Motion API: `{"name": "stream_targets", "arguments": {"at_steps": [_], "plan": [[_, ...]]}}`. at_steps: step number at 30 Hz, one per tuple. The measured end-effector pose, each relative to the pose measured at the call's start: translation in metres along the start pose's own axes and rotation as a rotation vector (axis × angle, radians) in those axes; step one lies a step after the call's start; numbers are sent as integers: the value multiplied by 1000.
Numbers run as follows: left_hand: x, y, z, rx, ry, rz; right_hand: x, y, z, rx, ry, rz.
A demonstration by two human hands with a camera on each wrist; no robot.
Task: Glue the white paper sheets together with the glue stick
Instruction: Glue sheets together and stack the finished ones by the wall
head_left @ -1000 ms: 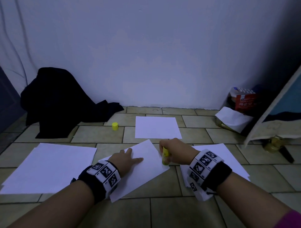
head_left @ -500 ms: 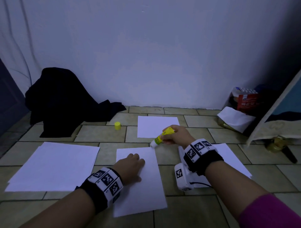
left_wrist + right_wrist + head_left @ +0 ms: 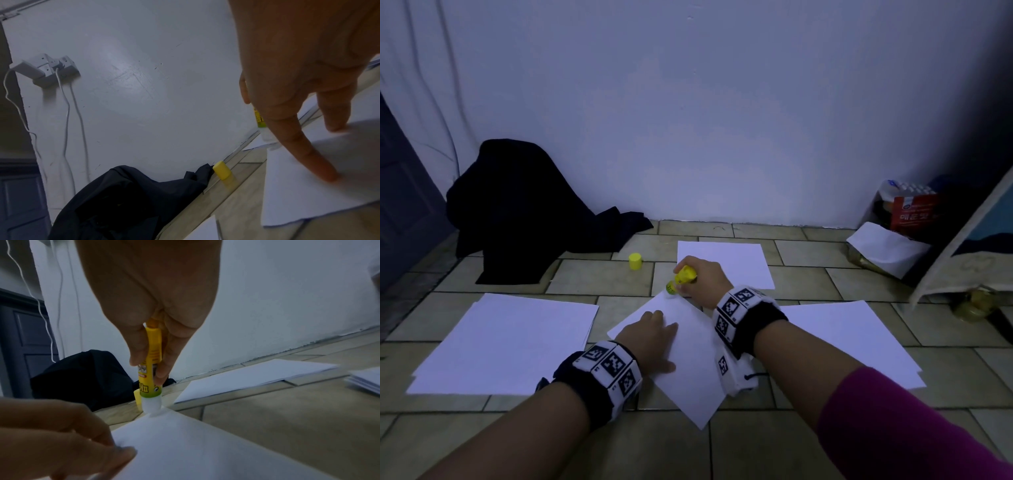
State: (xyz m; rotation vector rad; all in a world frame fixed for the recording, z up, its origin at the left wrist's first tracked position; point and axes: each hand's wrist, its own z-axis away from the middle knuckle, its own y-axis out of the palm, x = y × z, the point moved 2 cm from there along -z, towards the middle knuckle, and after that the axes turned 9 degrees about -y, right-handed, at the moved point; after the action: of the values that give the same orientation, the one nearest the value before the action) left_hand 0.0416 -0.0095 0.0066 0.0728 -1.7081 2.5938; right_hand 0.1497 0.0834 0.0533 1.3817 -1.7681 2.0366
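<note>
A white paper sheet (image 3: 688, 356) (image 3: 195, 447) lies skewed on the tiled floor in front of me. My left hand (image 3: 650, 337) (image 3: 308, 113) presses flat on it with straight fingers. My right hand (image 3: 702, 279) (image 3: 152, 337) grips a yellow glue stick (image 3: 681, 278) (image 3: 151, 369), its white tip touching the sheet's far corner. The stick's yellow cap (image 3: 635, 261) (image 3: 222, 169) stands on the floor to the left. Another single sheet (image 3: 726, 263) lies beyond my right hand.
A stack of white sheets (image 3: 506, 342) lies at left, another stack (image 3: 859, 339) at right. A black cloth heap (image 3: 527, 209) sits against the wall (image 3: 688, 120) at far left. A bag and packets (image 3: 900, 233) crowd the right corner.
The sheet under my left hand has turned, its far corner now pointing away. My right hand swung the glue stick from the sheet's right edge to that far corner.
</note>
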Motion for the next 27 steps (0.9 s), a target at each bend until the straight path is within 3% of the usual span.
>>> {"name": "stream_targets", "arguments": {"at_steps": [6,12,21,23,27], "plan": [[1,-2,1,21,7,-27,5,-7,1,174,-54,236],[4,-9,3,30,28,-16,-2,-36,34,353,-147,386],[4,-15,-1,29,16,-2,-28,-71,71,501,-51,468],[2,-16,1,13,2,-15,-33,-80,73,465,-24,429],[-3,-18,6,-61,-34,-58,-44,-92,70,221,27,181]]}}
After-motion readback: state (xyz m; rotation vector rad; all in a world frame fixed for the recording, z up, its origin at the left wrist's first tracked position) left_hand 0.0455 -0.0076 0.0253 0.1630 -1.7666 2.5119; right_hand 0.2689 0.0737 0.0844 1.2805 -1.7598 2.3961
